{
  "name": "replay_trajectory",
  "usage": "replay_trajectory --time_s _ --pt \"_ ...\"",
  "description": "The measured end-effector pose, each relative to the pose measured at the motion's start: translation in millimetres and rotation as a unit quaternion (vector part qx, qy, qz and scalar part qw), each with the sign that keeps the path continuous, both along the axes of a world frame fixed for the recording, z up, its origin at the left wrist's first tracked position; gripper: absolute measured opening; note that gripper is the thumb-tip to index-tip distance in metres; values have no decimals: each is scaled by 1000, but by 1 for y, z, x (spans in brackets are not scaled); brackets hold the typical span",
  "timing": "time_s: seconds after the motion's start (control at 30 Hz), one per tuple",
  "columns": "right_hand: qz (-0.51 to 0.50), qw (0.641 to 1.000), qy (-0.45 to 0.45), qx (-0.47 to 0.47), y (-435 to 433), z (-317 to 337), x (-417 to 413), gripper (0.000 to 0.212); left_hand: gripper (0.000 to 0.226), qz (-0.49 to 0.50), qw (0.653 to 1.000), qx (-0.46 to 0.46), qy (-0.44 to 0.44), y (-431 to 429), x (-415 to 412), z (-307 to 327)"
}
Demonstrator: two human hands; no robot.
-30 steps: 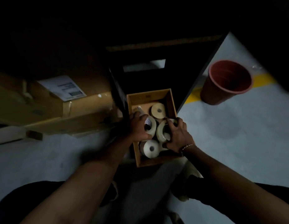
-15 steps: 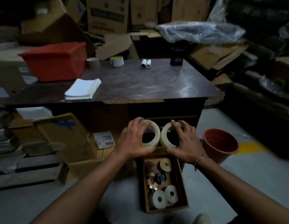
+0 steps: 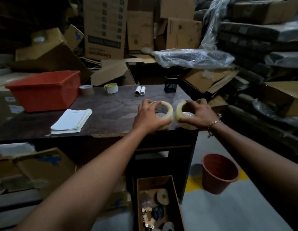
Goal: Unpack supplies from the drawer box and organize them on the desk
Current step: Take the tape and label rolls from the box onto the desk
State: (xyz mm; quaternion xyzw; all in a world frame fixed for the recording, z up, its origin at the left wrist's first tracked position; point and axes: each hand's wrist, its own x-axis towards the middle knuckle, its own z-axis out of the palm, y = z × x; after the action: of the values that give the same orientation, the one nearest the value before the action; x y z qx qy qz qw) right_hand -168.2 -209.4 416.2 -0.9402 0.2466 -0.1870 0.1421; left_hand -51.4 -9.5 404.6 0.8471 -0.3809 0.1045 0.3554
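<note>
My left hand [image 3: 149,116] grips a pale tape roll [image 3: 167,110] and my right hand [image 3: 199,113] grips a second tape roll [image 3: 180,112]. Both rolls are side by side over the near right corner of the dark desk [image 3: 111,110]; whether they touch the desk top I cannot tell. On the floor below stands the open wooden drawer box [image 3: 176,194], holding a brown tape roll [image 3: 162,196], a black round item [image 3: 158,212], metal clips and a white roll at its near end.
On the desk stand a red bin [image 3: 44,90], a stack of white paper [image 3: 72,120], a brown tape roll [image 3: 86,90], a white-and-yellow tape roll [image 3: 111,88], two small white rolls [image 3: 140,90] and a black mesh cup [image 3: 171,84]. A red bucket [image 3: 219,174] stands on the floor at right. Cardboard boxes crowd around.
Both hands lifted one tape roll each out of the drawer box and carried them up and forward to the desk's near right corner. The view rose from the floor to the desk.
</note>
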Motion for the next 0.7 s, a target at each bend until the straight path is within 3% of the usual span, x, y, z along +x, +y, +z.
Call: replay_trajectory --time_s 0.23,0.37,0.53,0.7 --pt "-15 998 63 12 -53 -2 7 102 88 -19 999 38 21 -59 7 -7" --pt "4 997 -15 78 -61 -19 -6 107 97 -23 998 10 51 -64 2 -20" --pt "0 990 -105 90 -64 -45 -19 111 107 -21 994 -30 101 -57 -7 -27" --pt "-17 982 -133 131 -68 -50 -18 125 108 -17 995 -30 99 -61 -8 -25"
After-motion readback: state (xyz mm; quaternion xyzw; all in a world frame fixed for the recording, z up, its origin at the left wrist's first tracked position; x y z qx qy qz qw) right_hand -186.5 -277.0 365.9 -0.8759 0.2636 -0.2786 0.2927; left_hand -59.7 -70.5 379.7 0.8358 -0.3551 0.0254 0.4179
